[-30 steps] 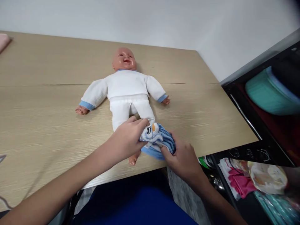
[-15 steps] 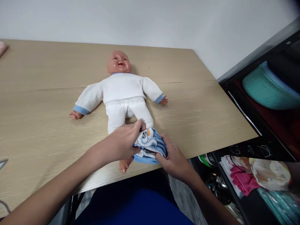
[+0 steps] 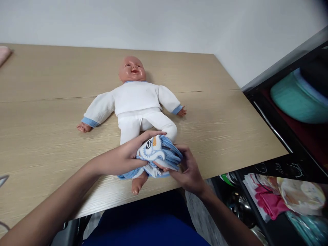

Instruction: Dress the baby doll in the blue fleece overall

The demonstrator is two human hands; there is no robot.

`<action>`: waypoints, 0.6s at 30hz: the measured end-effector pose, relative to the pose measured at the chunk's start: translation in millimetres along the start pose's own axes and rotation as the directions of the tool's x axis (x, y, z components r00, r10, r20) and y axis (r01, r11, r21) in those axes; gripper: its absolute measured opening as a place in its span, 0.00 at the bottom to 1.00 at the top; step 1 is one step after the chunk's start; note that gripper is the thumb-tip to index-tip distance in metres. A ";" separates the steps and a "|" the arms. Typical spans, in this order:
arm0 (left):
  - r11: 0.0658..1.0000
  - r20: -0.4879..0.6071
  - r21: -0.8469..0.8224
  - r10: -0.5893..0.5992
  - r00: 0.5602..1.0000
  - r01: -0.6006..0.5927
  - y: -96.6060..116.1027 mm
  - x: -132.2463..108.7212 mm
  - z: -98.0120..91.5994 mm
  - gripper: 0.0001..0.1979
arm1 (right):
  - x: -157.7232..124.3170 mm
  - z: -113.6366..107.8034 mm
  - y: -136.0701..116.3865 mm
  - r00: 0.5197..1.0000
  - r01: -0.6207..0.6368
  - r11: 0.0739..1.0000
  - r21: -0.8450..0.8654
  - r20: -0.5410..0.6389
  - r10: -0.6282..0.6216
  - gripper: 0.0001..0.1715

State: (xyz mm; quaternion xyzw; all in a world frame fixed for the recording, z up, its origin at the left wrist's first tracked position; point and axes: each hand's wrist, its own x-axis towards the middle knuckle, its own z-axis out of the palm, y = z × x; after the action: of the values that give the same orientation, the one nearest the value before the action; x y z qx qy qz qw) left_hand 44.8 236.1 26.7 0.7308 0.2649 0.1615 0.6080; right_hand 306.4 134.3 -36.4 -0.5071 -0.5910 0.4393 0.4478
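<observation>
A baby doll [image 3: 138, 102] in a white top and white trousers lies on its back on the wooden table [image 3: 46, 116], head away from me. Over the doll's right-hand foot sits a small blue and white sock [image 3: 159, 155] with a cartoon face on it. My left hand [image 3: 125, 155] grips the sock's left side, fingers curled round it. My right hand [image 3: 188, 167] pinches its right side. The doll's other foot [image 3: 137, 184] is bare and pokes out below the sock near the table's front edge.
A black shelf unit [image 3: 287, 150] stands to the right of the table, with a teal container [image 3: 299, 99] on top and coloured packets [image 3: 266, 198] lower down. A pink thing [image 3: 3, 53] lies at the table's far left corner. My blue-clad lap [image 3: 143, 225] is below the table edge.
The sock has been pulled wider and a little to the left between both hands, and the doll's right-hand leg has lifted and bent slightly. The view has shifted a little.
</observation>
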 end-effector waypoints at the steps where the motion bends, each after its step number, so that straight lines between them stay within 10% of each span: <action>1: 1.000 0.000 -0.006 0.004 1.000 -0.004 -0.7 -0.6 -1.7 0.39 | 2.4 -0.3 0.9 0.999 0.020 0.999 -0.041 -0.031 -0.021 0.31; 13: 1.000 -0.048 0.008 -0.011 0.999 0.012 -6.8 1.1 -3.5 0.35 | 16.4 -5.0 -4.6 0.976 0.123 0.956 -0.268 -0.140 -0.165 0.27; 18: 0.998 -0.075 0.019 0.067 0.995 -0.065 -9.5 2.4 -2.5 0.20 | 11.3 -0.5 -0.5 0.937 0.314 0.902 -0.298 -0.057 -0.345 0.40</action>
State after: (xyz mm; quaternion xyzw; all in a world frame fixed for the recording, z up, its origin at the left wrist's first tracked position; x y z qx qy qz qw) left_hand 43.5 240.7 17.8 0.7374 0.2648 0.2069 0.5859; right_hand 305.9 145.5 -34.9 -0.4820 -0.6999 0.2396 0.4696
